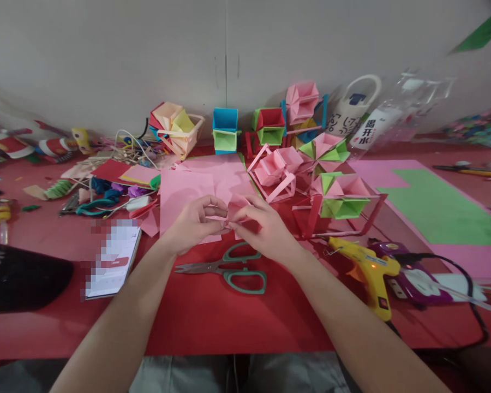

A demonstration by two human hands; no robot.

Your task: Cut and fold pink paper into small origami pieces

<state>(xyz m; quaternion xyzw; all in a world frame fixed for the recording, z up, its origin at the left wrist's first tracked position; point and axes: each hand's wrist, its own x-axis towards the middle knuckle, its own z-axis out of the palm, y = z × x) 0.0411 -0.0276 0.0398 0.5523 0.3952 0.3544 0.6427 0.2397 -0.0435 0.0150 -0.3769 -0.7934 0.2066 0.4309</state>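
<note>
Green-handled scissors lie crosswise on the table, blades leftward, handles nearer the right hand; just beyond, it and the left hand pinch a small folded pink paper between them, pink sheets farther back

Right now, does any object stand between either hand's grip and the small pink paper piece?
Nothing visible does. The left-hand grip and right-hand grip both meet at the pink paper piece. The scissors lie on the table, nearer to the person's body, not between.
</note>
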